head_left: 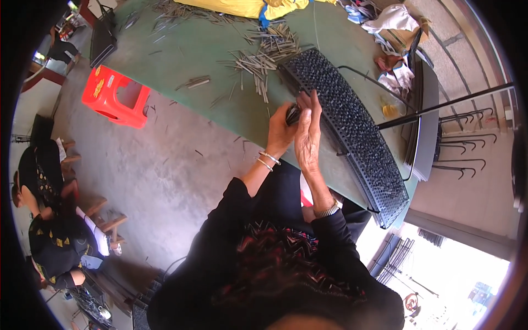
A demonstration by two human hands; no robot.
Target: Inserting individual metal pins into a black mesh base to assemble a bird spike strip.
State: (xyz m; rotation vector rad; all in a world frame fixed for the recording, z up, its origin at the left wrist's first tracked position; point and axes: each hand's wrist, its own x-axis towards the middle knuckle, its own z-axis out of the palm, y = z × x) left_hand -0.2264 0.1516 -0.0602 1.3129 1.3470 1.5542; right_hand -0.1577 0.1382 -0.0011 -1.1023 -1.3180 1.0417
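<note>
My left hand (281, 131) is closed around a small bundle of thin dark sticks (293, 114). My right hand (308, 137) is held upright beside it, fingers stretched and its palm side turned toward the bundle. Whether the palm touches the sticks I cannot tell. Just right of both hands stands a long curved black perforated rack (352, 132), its many holes seeming filled with dark, shiny pieces. Beyond my hands, a loose pile of thin grey-brown sticks (267, 58) lies on the green table (220, 107).
A red plastic stool (116, 98) stands left of the table. At the far edge lies a yellow sack (231, 7). Cloths (397, 74) and a dark metal rod (451, 103) are on the right. Other people (52, 220) sit at the far left.
</note>
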